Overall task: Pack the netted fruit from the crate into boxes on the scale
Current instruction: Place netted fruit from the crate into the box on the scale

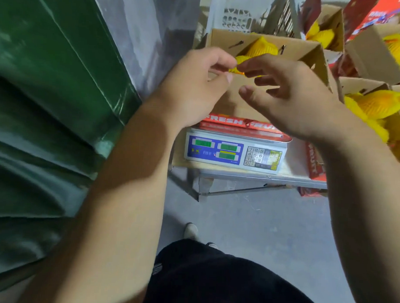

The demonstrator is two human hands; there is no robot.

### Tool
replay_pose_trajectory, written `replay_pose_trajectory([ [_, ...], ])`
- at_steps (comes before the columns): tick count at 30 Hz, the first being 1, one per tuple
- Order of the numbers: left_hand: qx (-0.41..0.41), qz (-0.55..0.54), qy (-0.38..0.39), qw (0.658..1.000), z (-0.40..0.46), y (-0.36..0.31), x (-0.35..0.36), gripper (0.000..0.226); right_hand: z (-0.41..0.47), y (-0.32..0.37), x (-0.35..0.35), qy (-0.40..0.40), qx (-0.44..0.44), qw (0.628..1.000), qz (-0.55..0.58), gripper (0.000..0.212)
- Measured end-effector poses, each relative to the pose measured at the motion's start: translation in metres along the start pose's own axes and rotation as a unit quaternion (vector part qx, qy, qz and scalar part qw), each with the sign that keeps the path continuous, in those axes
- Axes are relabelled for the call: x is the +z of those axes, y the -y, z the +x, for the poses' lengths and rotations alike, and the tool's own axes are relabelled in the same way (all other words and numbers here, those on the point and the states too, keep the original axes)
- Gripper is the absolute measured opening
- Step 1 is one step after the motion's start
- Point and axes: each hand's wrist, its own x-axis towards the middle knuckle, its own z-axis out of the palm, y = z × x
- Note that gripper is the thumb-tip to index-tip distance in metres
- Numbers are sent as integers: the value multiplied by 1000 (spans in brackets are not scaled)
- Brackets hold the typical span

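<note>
Yellow net foam bunches between my fingertips: my left hand (194, 83) and my right hand (293, 100) meet over the near edge of the box (241, 100), and both seem to pinch the end of a netted fruit (239, 62). The left thumb and forefinger curl onto it; the right forefinger touches it from the other side while the other right fingers spread loose. The picture is blurred, so how firm either pinch is I cannot tell.

Just beyond my fingers, inside the open cardboard box, lies a second fruit (262, 48) in yellow net. The box stands on the scale (235, 152), below my wrists, its red base printed "FRESH FRUIT". The scale's green displays are unreadable.

To the right of my right hand stand more open boxes (368, 57), each holding yellow netted fruit (377, 105). Beyond the box I work at, a pale slotted crate (240, 19) leans; what it holds is hidden.

The scale sits on a metal table (261, 176) over a grey concrete floor (248, 221). To the left of my left arm hangs a green tarp (49, 78) against a grey wall (153, 25).
</note>
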Motion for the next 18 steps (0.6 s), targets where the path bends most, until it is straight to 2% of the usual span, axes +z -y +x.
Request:
replay_pose_trajectory([
  [9, 12, -44, -80, 996, -35, 13, 1, 21, -27, -9, -7, -12, -24, 999, 44, 33],
  [18, -25, -58, -88, 994, -45, 3, 11, 22, -35, -29, -22, -15, -26, 996, 89, 29],
])
